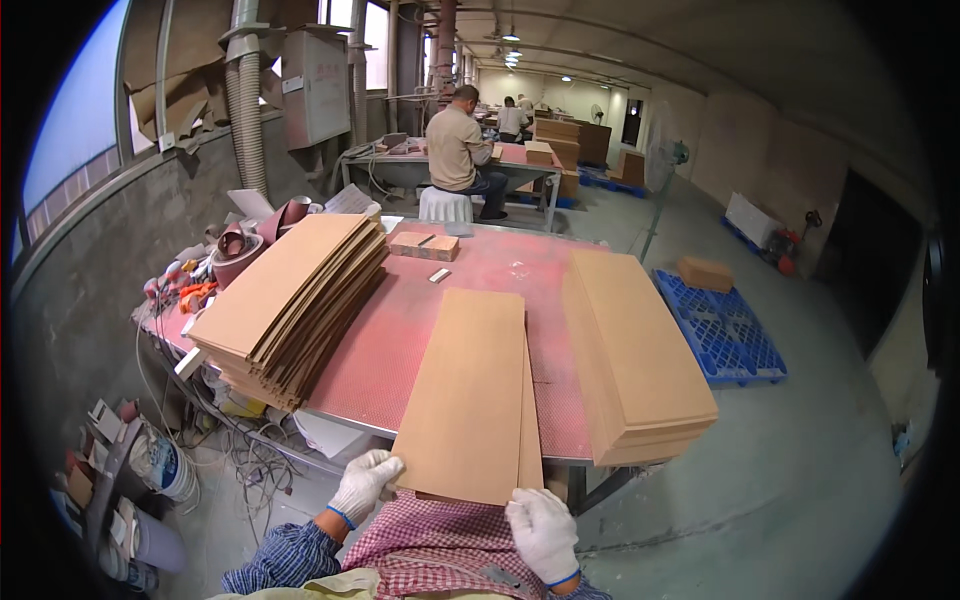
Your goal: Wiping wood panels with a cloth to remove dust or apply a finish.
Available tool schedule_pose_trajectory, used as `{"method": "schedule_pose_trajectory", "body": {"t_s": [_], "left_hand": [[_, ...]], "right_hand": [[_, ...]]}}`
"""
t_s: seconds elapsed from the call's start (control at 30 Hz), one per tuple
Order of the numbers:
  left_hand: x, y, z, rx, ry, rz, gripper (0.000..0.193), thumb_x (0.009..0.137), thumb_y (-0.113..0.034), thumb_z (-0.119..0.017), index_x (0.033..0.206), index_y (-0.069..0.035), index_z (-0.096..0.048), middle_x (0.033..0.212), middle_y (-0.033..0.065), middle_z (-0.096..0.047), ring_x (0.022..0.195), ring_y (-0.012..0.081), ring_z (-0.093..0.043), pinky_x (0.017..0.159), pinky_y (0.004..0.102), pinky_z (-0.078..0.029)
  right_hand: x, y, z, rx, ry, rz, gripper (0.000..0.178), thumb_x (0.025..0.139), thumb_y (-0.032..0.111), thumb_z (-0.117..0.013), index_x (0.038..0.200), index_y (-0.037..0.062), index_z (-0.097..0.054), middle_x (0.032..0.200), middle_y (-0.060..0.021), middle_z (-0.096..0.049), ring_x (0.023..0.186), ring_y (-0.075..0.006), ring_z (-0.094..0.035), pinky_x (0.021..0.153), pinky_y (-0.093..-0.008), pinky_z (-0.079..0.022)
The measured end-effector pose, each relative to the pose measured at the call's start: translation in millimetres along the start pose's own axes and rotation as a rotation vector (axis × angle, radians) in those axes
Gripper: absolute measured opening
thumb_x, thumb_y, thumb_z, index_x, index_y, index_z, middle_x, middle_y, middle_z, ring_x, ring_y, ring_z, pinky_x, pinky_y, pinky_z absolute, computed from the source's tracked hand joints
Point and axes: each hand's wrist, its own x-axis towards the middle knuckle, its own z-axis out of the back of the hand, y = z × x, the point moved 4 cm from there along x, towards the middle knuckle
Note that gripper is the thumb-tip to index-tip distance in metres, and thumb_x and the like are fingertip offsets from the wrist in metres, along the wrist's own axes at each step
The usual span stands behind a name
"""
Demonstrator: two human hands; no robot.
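Note:
Two or more thin brown boards lie in front of me, overlapping slightly out of line, their near ends jutting past the table edge. At the near left corner, my white-gloved left hand pinches the top board's edge. My right hand, also gloved, has its fingers closed on the near right corner, where the lower board shows from beneath. To the left rises a tall, uneven stack of similar boards. A neater stack stands at the table's right side.
The red-topped table also bears a wooden block and rolls of abrasive-looking sheet. Blue pallets lie on the floor to the right, near a standing fan. Buckets and cables are at lower left. A person sits working ahead.

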Motion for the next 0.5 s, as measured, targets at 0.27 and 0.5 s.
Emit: {"method": "schedule_pose_trajectory", "body": {"t_s": [0.27, 0.5], "left_hand": [[-13, -79, 21, -0.112, -0.198, -0.327, 0.026, 0.097, -0.033, -0.063, 0.092, -0.007, -0.064, 0.074, -0.0028, -0.058, 0.060, 0.0065, -0.052, 0.053, 0.0212, -0.042], [-8, -136, 99, -0.183, -0.406, -0.456, 0.024, 0.092, -0.030, -0.064, 0.083, -0.008, -0.065, 0.086, 0.0003, -0.063, 0.066, 0.0122, -0.058, 0.056, 0.0290, -0.049]], "right_hand": [[-37, -14, 14, 0.510, -0.135, -0.546, 0.020, 0.103, 0.018, -0.056, 0.102, -0.0006, -0.063, 0.080, -0.0079, -0.069, 0.067, -0.0131, -0.066, 0.062, -0.0269, -0.056], [-47, -28, 17, 0.605, -0.165, -0.778, 0.019, 0.106, 0.021, -0.052, 0.100, 0.0052, -0.059, 0.072, -0.0024, -0.061, 0.056, -0.0083, -0.055, 0.050, -0.0235, -0.047]]}}
